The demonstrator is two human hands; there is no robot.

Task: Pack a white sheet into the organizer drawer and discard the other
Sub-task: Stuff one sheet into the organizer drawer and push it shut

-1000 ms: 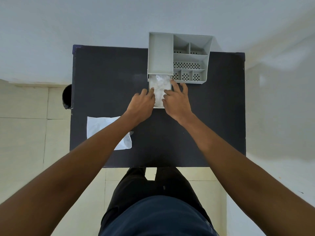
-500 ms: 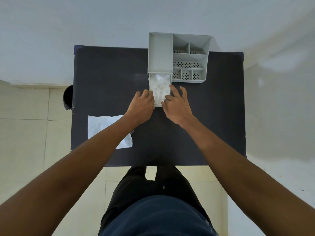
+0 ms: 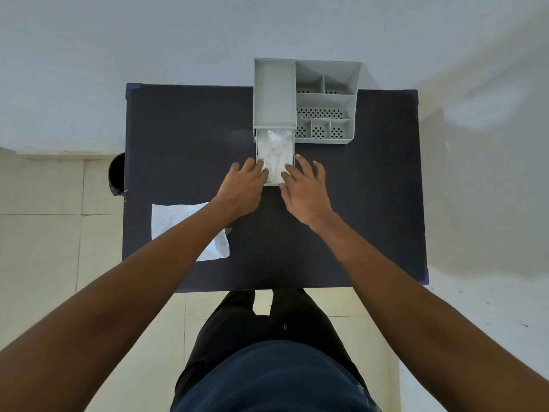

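- A person stands at a dark tabletop point(image 3: 356, 218), seen from above, with both bare arms stretched forward to a grey organizer point(image 3: 323, 99) at the far edge.
- The organizer's drawer point(image 3: 294, 150) is pulled out toward the person from under the tall left section; crumpled white sheet point(image 3: 274, 153) fills its inside.
- The left hand point(image 3: 242, 188) rests at the drawer's near left corner, fingers curled, fingertips touching the sheet at the drawer's near end.
- The right hand point(image 3: 306, 190) sits at the drawer's near right corner, fingers spread; the index finger lies on the sheet at the rim, the others splay over the tabletop just beside the drawer.
- Neither hand is clenched around anything: both press loosely at the drawer's front and its contents, and whether either pinches the sheet cannot be told.
- A second white sheet point(image 3: 175, 221) lies flat on the tabletop's near left part, well apart from the organizer, partly hidden under the left forearm; its near right corner looks rumpled.
- To the right of the drawer section, the organizer's open compartments show perforated floors.
- A dark round bin point(image 3: 116, 173) stands on the tiled floor point(image 3: 41, 233) just beside the tabletop's left edge.
- The person's dark trousers show below the tabletop's near edge.
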